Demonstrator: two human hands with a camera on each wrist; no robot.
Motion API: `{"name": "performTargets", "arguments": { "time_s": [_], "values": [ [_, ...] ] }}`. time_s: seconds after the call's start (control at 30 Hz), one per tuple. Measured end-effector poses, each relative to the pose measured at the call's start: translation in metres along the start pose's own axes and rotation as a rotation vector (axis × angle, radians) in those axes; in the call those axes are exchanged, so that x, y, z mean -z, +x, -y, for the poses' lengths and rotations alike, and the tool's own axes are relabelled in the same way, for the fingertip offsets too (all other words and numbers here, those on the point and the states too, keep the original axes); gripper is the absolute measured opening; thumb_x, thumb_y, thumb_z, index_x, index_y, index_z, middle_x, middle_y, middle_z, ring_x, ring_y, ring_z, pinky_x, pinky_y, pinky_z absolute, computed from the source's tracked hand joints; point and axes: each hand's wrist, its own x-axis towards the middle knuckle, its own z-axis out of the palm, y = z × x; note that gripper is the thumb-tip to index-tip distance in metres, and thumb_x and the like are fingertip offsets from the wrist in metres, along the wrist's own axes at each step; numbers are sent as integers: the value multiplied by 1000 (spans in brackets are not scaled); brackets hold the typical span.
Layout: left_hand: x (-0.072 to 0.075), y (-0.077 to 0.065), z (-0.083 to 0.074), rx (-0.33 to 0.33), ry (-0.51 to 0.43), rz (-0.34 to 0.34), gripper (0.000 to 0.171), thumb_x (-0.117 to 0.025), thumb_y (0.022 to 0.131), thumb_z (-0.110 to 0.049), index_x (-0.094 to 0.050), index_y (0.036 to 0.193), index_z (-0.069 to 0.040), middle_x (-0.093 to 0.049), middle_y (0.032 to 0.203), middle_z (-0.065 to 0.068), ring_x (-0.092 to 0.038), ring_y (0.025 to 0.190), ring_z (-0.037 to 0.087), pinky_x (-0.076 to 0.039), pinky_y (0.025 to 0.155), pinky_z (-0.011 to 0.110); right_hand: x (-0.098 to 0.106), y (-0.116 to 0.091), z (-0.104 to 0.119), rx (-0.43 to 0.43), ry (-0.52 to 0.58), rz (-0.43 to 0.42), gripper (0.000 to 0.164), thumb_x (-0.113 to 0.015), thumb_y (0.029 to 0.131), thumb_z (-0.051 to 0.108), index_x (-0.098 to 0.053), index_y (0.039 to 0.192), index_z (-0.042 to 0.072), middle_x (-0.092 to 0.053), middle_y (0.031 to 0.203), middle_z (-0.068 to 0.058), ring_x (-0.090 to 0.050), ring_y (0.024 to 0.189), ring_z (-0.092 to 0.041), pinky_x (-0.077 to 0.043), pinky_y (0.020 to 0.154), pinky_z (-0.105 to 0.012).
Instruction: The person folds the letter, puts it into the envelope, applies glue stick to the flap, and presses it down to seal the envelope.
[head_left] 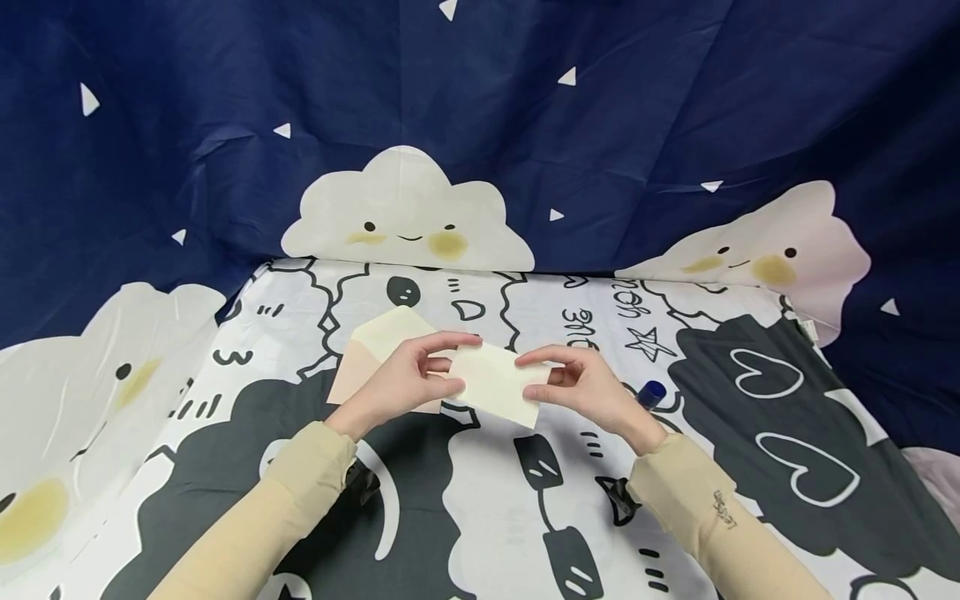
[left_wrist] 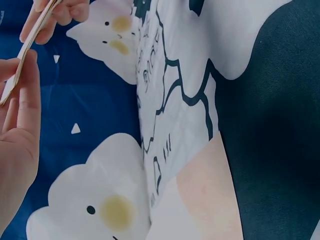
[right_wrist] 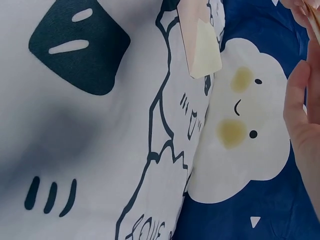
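Both hands hold a small cream sheet of paper (head_left: 497, 385) above the patterned cloth. My left hand (head_left: 411, 372) pinches its left edge between thumb and fingers, while the right hand (head_left: 583, 388) grips the opposite edge the same way. Seen edge-on in the left wrist view, the paper (left_wrist: 29, 46) looks thin and layered, as if folded. Behind the left hand lies a pale pink envelope (head_left: 352, 369), its cream flap raised and pointing away; that hand hides part of it. The right wrist view shows the envelope (right_wrist: 188, 35) too, with the right hand (right_wrist: 306, 117) at the edge.
A dark blue cylindrical object (head_left: 651, 393), perhaps a pen, lies by the right wrist and is partly hidden. The black-and-white cloth (head_left: 495, 517) covers the surface. Behind it hangs a navy fabric (head_left: 525, 108) with white triangles and cloud faces.
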Motion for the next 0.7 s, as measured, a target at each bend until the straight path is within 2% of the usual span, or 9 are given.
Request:
{"name": "performTargets", "arguments": {
  "time_s": [0.13, 0.2, 0.37, 0.5, 0.6, 0.7],
  "values": [
    [-5, 1, 0, 20, 48, 49, 53, -60, 84, 3, -53, 133, -15, -58, 128, 13, -67, 89, 11, -55, 72, 23, -3, 4, 3, 0, -108, -17, 36, -76, 80, 22, -68, 114, 13, -65, 118, -8, -67, 84, -12, -54, 72, -24],
    [-8, 1, 0, 23, 61, 68, 52, -59, 83, 3, -54, 133, -14, -62, 122, 17, -68, 87, 12, -55, 72, 23, -5, 6, 5, 2, -128, -16, 33, -75, 81, 22, -68, 112, 15, -66, 116, -7, -68, 87, -14, -55, 72, -25],
    [-13, 2, 2, -9, 80, 74, 56, -60, 84, 3, -49, 136, -15, -58, 128, 15, -67, 94, 15, -57, 75, 26, -10, 14, 10, 17, -203, -51, 29, -77, 79, 23, -71, 106, 14, -72, 99, -7, -67, 79, -14, -53, 68, -24],
    [-15, 2, 3, -32, 107, 37, 58, -65, 86, -3, -46, 137, -21, -57, 129, 12, -68, 99, 17, -57, 78, 30, -13, 18, 14, 1, -245, -90, 27, -78, 77, 25, -73, 102, 14, -74, 89, -6, -66, 75, -12, -52, 67, -23],
    [-15, 3, 5, -20, 117, -26, 47, -64, 89, -12, -50, 133, -21, -62, 123, 12, -69, 90, 14, -57, 72, 31, -14, 19, 16, 5, -254, -92, 26, -78, 77, 25, -74, 100, 14, -74, 87, -6, -66, 73, -13, -52, 65, -24],
    [-16, 4, 7, -10, 126, -94, 35, -61, 93, -19, -56, 128, -16, -66, 119, 13, -67, 80, 11, -54, 64, 29, -15, 20, 18, 26, -262, -90, 24, -78, 78, 24, -74, 99, 14, -74, 86, -5, -65, 71, -12, -52, 65, -24]
  ]
}}
